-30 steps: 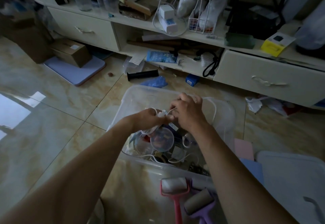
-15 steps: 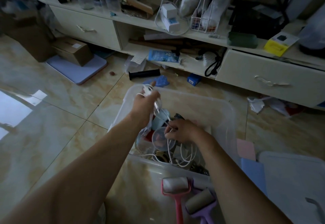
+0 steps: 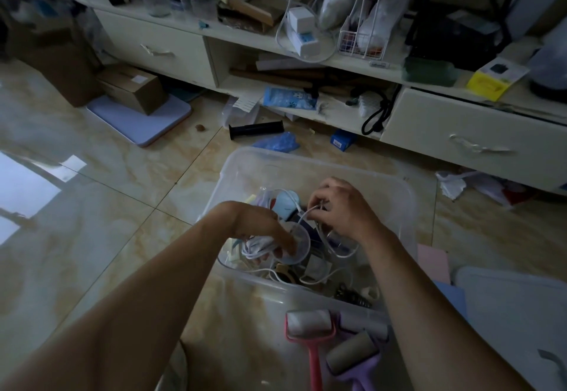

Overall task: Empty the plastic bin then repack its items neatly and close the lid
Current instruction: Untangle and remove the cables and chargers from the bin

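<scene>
Hands first: the left hand (image 3: 260, 228) reaches down into the bin (image 3: 408, 206), fingers curled round a bunched white cable (image 3: 256, 245) low at the bin's left side. The right hand (image 3: 340, 206) hangs over the middle of the bin, thumb and fingers pinching a strand of the same cable, which loops down among the clutter inside. A clear round lid (image 3: 299, 245) lies just beside the left hand. The bin stands open on the tiled floor (image 3: 92, 237). Near its front edge lie a pink roller (image 3: 310, 334) and a purple roller (image 3: 356, 357), side by side. The bin lid (image 3: 515, 323) lies flat to the right.
</scene>
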Available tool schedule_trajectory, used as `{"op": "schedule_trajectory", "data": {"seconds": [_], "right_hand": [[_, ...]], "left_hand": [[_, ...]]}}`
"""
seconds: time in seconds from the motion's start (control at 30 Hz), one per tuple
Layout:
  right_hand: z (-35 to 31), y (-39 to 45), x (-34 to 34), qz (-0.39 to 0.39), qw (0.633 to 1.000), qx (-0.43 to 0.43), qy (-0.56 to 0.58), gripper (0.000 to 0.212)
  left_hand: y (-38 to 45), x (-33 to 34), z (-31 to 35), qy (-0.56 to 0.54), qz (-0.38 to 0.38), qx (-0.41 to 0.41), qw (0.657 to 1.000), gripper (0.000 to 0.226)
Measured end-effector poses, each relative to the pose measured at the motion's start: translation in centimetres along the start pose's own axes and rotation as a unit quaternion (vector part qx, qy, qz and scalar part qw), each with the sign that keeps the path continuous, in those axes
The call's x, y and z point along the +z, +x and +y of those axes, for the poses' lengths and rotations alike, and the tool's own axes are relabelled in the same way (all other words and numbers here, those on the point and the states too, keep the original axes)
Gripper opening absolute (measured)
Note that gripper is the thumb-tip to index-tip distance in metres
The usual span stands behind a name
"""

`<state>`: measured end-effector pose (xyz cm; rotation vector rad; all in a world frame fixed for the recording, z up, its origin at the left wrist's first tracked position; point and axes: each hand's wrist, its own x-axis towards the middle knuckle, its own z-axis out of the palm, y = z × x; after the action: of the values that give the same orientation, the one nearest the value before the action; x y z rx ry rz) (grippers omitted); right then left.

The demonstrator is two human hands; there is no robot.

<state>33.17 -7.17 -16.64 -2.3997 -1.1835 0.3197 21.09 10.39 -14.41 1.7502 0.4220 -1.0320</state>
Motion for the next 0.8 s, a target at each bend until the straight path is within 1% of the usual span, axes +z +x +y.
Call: {"op": "schedule_trajectory", "data": {"seconds": [0.07,0.1,0.13,0.17,0.2,0.27,0.3,0.33,0.37,0.4,0.43,0.47,0.5,0.53,0.57,0.6,0.63,0.7,0.77,0.8], "right_hand": [[0.7,-0.1,0.8,0.046,0.997,0.039,-0.045,0.005],[1.0,-0.3,1.2,0.06,0.994,0.066,-0.063,0.008],[1.2,-0.5,1.6,0.053,0.992,0.089,-0.071,0.014],[1.2,-0.6,1.9,0.028,0.991,0.11,-0.065,0.023],[1.2,-0.7,2.2,-0.004,0.991,0.126,-0.053,0.031],[1.0,-0.7,2.6,-0.057,0.985,0.152,-0.055,0.038],[0.8,-0.6,2.6,-0.086,0.98,0.166,-0.064,0.039],[0.5,-0.3,2.6,-0.117,0.975,0.175,-0.074,0.04],[0.1,0.0,2.5,-0.143,0.971,0.175,-0.082,0.041],[-0.2,0.2,2.3,-0.16,0.97,0.167,-0.081,0.041],[-0.6,0.3,2.0,-0.17,0.972,0.153,-0.057,0.039],[-0.9,0.3,1.5,-0.174,0.975,0.139,-0.007,0.035],[-1.2,0.2,1.0,-0.184,0.973,0.129,0.052,0.028],[-1.6,0.1,0.4,-0.198,0.967,0.122,0.101,0.023],[-1.9,0.2,-0.2,-0.22,0.96,0.112,0.129,0.016],[-2.2,0.2,-0.7,-0.245,0.953,0.104,0.144,0.012],[-2.6,0.3,-1.1,-0.27,0.943,0.102,0.165,0.011],[-3.0,0.3,-1.9,-0.292,0.921,0.126,0.226,0.015],[-2.9,0.1,-2.4,-0.272,0.904,0.17,0.283,0.022],[-2.6,-0.2,-2.5,-0.249,0.894,0.196,0.317,0.026]], "left_hand": [[-0.7,-0.2,0.2,-0.067,-0.045,0.018,0.997,0.028],[-1.1,-0.3,0.2,-0.128,-0.065,0.04,0.989,0.019],[-1.4,-0.4,0.2,-0.214,-0.084,0.083,0.97,0.017],[-1.6,-0.5,0.1,-0.306,-0.1,0.139,0.937,0.022],[-1.5,-0.8,0.1,-0.393,-0.115,0.197,0.891,0.026],[-1.0,-1.3,0.3,-0.523,-0.141,0.321,0.777,0.031],[-0.4,-1.5,0.8,-0.568,-0.127,0.36,0.729,0.037],[0.3,-1.8,1.1,-0.603,-0.092,0.372,0.699,0.044],[0.6,-2.0,1.6,-0.628,-0.052,0.376,0.68,0.048],[1.0,-2.1,2.0,-0.644,0.004,0.371,0.669,0.049],[1.4,-2.1,2.1,-0.649,0.07,0.355,0.669,0.045],[1.7,-1.8,2.3,-0.635,0.146,0.33,0.683,0.038],[1.9,-1.3,2.3,-0.591,0.222,0.299,0.715,0.032],[1.9,-0.5,2.3,-0.512,0.289,0.271,0.762,0.031],[2.1,0.2,2.0,-0.407,0.344,0.248,0.809,0.034],[2.3,0.7,1.7,-0.301,0.377,0.234,0.844,0.036],[2.5,1.1,1.5,-0.212,0.391,0.225,0.867,0.036],[2.8,1.4,1.1,-0.091,0.392,0.2,0.893,0.034],[2.6,1.1,1.0,0.001,0.392,0.159,0.906,0.034],[2.3,0.9,0.9,0.029,0.385,0.146,0.911,0.033]]}}
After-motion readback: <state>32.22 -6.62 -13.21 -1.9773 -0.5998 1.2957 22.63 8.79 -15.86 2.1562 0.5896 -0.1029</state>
